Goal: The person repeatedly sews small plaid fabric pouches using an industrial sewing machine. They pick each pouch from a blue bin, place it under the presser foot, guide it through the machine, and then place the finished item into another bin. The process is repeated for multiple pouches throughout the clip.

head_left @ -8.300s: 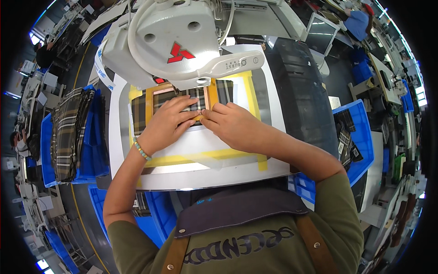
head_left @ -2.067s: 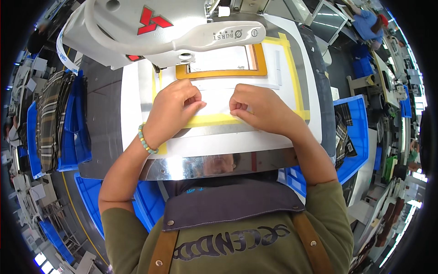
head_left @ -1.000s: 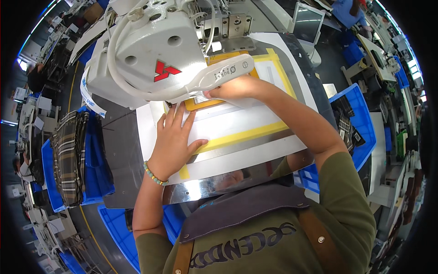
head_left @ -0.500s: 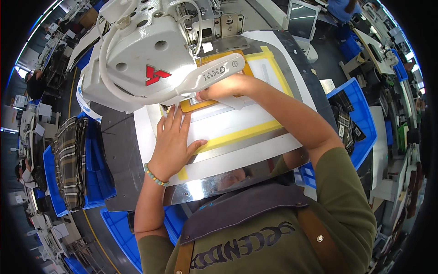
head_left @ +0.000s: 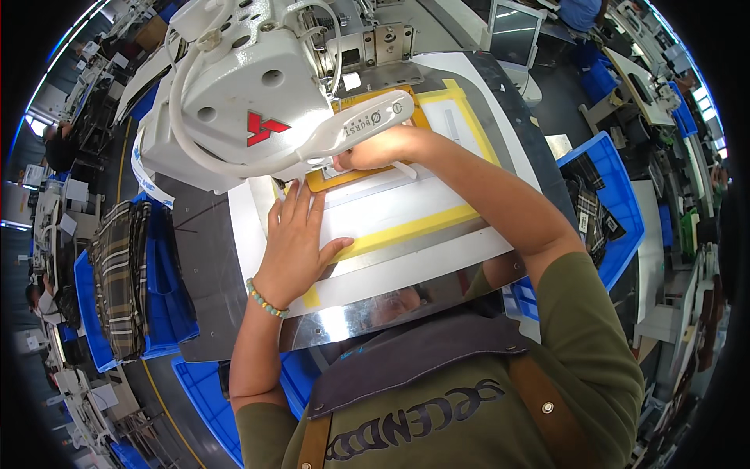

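My left hand (head_left: 289, 246) lies flat on the white sheet (head_left: 422, 202), fingers stretched and thumb apart beside a yellow tape strip (head_left: 410, 234). Its fingertips reach the near left corner of an orange frame (head_left: 332, 181), close under the white sewing machine head (head_left: 250, 102). My right hand (head_left: 384, 148) is closed over that frame, fingers curled together near the needle area. A white lamp arm (head_left: 355, 125) covers part of it, so what the fingers hold cannot be made out. A small white strip (head_left: 405, 170) sticks out below the right hand.
A shiny metal plate (head_left: 406, 306) edges the dark table (head_left: 211, 258) in front of me. Blue bins with plaid cloth stand at left (head_left: 117, 277) and right (head_left: 617, 211). A screen (head_left: 512, 35) stands at the back right. Other people sit at distant machines.
The white piece below my right hand has changed from a broad flap to a narrow curled strip. My right hand has shifted slightly left; my left hand stays almost in place.
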`<state>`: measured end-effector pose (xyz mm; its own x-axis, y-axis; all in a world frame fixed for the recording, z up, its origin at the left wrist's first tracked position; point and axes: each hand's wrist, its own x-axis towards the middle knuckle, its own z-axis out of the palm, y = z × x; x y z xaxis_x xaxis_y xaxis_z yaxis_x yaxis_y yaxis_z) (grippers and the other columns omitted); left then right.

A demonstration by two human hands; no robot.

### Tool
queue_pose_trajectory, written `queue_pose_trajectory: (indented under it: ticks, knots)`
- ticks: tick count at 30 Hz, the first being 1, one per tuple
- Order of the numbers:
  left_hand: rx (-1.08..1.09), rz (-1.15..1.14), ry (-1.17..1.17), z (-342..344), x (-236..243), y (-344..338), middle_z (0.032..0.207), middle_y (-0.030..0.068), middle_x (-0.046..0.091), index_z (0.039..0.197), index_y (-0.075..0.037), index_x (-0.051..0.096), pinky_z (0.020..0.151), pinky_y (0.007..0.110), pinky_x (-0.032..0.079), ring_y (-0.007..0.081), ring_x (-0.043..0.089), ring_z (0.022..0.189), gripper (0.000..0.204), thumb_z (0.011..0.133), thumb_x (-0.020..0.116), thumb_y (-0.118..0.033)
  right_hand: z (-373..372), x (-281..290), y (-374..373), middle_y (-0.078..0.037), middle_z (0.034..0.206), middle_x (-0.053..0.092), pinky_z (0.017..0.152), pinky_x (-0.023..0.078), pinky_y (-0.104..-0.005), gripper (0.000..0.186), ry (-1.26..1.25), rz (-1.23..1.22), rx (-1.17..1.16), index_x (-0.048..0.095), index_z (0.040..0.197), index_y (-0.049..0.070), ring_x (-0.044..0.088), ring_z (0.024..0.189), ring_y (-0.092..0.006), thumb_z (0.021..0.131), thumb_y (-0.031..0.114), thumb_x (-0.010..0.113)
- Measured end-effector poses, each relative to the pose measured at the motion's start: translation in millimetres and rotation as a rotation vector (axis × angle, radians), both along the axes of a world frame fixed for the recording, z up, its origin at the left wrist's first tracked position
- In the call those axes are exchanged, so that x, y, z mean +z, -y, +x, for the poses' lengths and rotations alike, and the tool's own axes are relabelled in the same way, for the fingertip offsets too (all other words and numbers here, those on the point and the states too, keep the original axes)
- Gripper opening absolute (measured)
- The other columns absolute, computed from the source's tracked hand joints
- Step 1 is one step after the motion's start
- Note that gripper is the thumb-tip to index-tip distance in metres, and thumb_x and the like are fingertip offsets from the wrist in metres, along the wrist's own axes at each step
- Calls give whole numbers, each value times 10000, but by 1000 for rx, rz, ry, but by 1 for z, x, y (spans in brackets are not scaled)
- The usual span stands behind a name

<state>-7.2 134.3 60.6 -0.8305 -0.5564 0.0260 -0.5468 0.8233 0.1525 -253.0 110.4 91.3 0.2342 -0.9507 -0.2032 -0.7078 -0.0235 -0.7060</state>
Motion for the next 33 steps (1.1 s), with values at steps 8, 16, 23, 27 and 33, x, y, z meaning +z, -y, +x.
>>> queue_pose_trajectory:
  ticks: [8, 16, 23, 27, 33]
  knots:
    - [1, -87, -48, -4, -14, 5, 1522, 311, 389, 1476, 67, 416, 1185, 551, 235, 439, 303, 1485, 792, 964, 618, -503, 3, -16, 7, -79, 921, 733, 767, 530, -347, 150, -109, -92, 62, 726, 980, 67, 676, 880, -192, 846, 113, 677]
    - [27, -72, -73, -6, -16, 4, 1524, 300, 389, 1470, 54, 435, 1185, 553, 228, 427, 307, 1480, 759, 958, 642, -467, -66, 18, -6, -54, 933, 719, 766, 510, -317, 272, 91, -113, 10, 734, 1092, 94, 634, 845, -157, 851, 218, 745]
    - [25, -64, -63, -10, -11, 3, 1508, 307, 404, 1446, 68, 456, 1186, 562, 231, 435, 319, 1470, 747, 943, 674, -440, -67, 6, -24, -82, 811, 724, 713, 523, -381, 156, -368, -49, 109, 749, 808, 77, 668, 764, -248, 821, 94, 594]
    - [20, -64, -83, -10, -10, 2, 1500, 310, 412, 1434, 70, 466, 1186, 562, 237, 440, 330, 1461, 743, 934, 688, -432, -63, -3, -27, -139, 852, 735, 752, 553, -421, 168, -472, -131, 92, 759, 803, 74, 698, 819, -327, 824, 114, 598]
    - [30, -63, -69, -10, -11, 4, 1504, 310, 410, 1429, 68, 468, 1195, 557, 239, 442, 329, 1463, 744, 927, 696, -431, -49, -7, -24, -164, 861, 733, 777, 564, -436, 187, -751, -170, 215, 775, 855, 39, 705, 917, -329, 826, 83, 596]
